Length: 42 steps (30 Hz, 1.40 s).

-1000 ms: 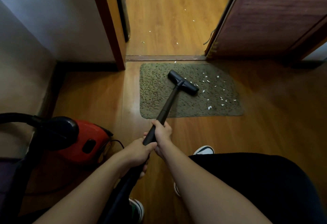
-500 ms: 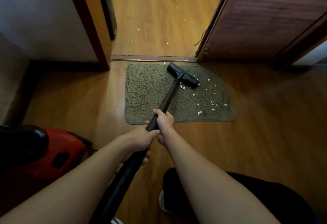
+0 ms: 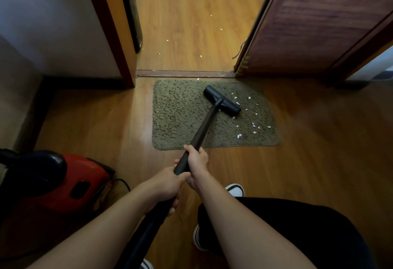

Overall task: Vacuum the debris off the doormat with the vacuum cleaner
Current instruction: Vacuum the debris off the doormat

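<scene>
Both hands were curled round the black vacuum wand point(image 3: 204, 126): the left hand point(image 3: 168, 180) lower down, where the wand met the thick hose point(image 3: 148, 226), and the right hand point(image 3: 197, 160) just above it. At far left, the red vacuum cleaner body point(image 3: 72, 181) sat on the floor near a dark skirting board point(image 3: 45, 107). Its left part was cut off by the picture's edge and its top was lost in shadow. A thin cord point(image 3: 119, 180) looped beside it. Bare wooden floor point(image 3: 95, 124) lay between it and the doormat point(image 3: 176, 115). The green, shaggy mat lay lengthwise just in front of a doorway's threshold strip point(image 3: 185, 73), with an orange door frame point(image 3: 110, 35) near its far left corner. The wand sloped up to the nozzle point(image 3: 222, 103), which rested at an angle on the middle of the mat, towards its far edge. White debris point(image 3: 253, 124) was scattered over the mat's right half, one scrap just beside the nozzle's right end. More specks dotted the floor beyond the threshold. A dark object point(image 3: 131, 13) behind the door frame was too dim to identify. At right, a brown door point(image 3: 319, 24) stood open, with open floor to the right of the mat. A white shoe point(image 3: 235, 190) showed partly from under dark trousers point(image 3: 297, 226).
</scene>
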Available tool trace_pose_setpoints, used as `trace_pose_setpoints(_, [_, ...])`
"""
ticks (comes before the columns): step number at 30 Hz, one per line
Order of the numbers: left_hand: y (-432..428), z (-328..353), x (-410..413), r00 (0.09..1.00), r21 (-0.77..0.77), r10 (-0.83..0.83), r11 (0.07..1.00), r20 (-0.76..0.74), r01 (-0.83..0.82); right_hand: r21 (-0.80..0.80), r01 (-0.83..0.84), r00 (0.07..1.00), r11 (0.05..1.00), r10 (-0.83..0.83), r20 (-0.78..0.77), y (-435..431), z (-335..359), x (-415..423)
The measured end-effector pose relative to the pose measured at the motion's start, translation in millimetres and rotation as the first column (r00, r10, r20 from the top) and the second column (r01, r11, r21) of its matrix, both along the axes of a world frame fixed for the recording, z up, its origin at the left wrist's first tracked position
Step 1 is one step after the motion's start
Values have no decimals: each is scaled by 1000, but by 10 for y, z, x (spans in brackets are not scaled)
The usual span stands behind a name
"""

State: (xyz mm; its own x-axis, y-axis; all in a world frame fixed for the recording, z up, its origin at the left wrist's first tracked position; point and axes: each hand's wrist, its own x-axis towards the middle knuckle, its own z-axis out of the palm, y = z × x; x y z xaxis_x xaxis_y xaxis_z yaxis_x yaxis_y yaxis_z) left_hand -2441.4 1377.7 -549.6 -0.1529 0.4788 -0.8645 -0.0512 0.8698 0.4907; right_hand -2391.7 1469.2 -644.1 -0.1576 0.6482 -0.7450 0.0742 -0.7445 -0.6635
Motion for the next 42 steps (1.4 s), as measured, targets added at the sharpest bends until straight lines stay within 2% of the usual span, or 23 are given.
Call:
trace_pose_setpoints(12, [-950, 96, -5, 1000, 3, -17, 1000, -18, 18, -46, -38, 999, 998, 38, -2, -985, 259, 62])
trace_pose_setpoints(21, [-1438, 378, -154, 989, 13, -82, 996, -126, 84, -73, -40, 999, 997, 37, -39, -1543, 252, -162])
trace_pose_setpoints(26, [-1439, 391, -120, 986, 2, -99, 995, -133, 100, -74, -18, 1000, 997, 16, -26, -1575, 204, -127])
trace_pose_setpoints(36, [-1222, 433, 84, 941, -13, -309, 951, -136, 310, -67, 110, 994, 992, -112, -19, -1463, 210, 179])
trace_pose_setpoints(42, [-976, 361, 246, 941, -19, -323, 946, -103, 323, -33, 177, 984, 984, -177, 11, -1271, 171, 297])
